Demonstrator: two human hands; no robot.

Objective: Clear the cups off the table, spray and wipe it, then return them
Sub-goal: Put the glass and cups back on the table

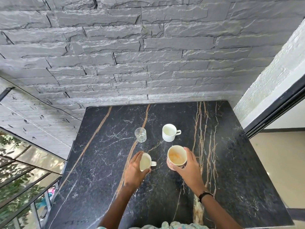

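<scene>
Glossy veined marble table (99, 162), clear glass tumbler (140, 135), rough stone wall (132, 47)

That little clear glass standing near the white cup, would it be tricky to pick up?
The clear glass looks thin-walled, so probably light and breakable on the stone table. Smooth sides and no handle, unlike the white cup, suggest it could slip. It looks empty, so it would likely slide or tip if nudged.

Black marble table (102, 162), tan and white veins, far edge against stone wall. On it: clear glass (140, 135) and white mug (169, 132) far; small white cup (146, 162) near left, patterned cup (176, 157) near right, possibly lifted.
</scene>
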